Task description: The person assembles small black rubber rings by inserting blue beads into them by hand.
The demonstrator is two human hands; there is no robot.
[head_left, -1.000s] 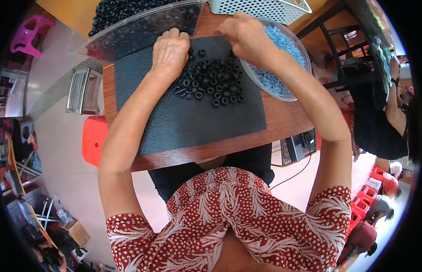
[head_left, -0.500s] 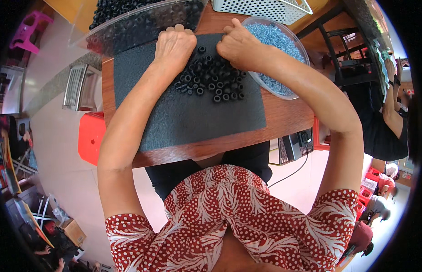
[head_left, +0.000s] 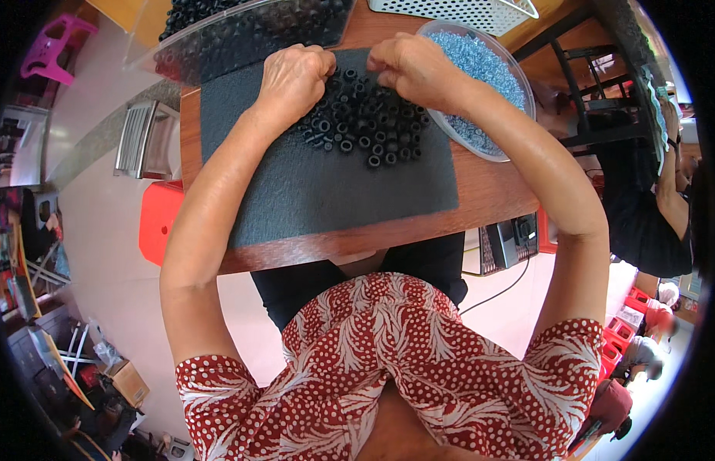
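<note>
A loose pile of small black ring-shaped pieces [head_left: 377, 127] lies on a dark grey mat [head_left: 334, 192], hollow ends showing on many. My left hand [head_left: 294, 81] is closed at the pile's upper left, fingers curled in; anything between its fingertips is too small to tell. Across the pile, my right hand [head_left: 419, 71] is closed too, thumb and fingers drawn together, and its fingertips hide what they may grip. Just right of that hand stands a round clear tub [head_left: 530, 96] full of small bluish translucent pieces [head_left: 480, 73].
A large clear bin [head_left: 242, 34] of black pieces stands beyond my left hand. A white perforated basket [head_left: 465, 11] sits at the far edge of the wooden table [head_left: 492, 184]. Red stools flank the table, and a metal stool [head_left: 146, 138] stands to the left.
My right hand's fingers have turned down toward the pile. Black pieces now show higher up between both hands. The whole view has shifted slightly.
</note>
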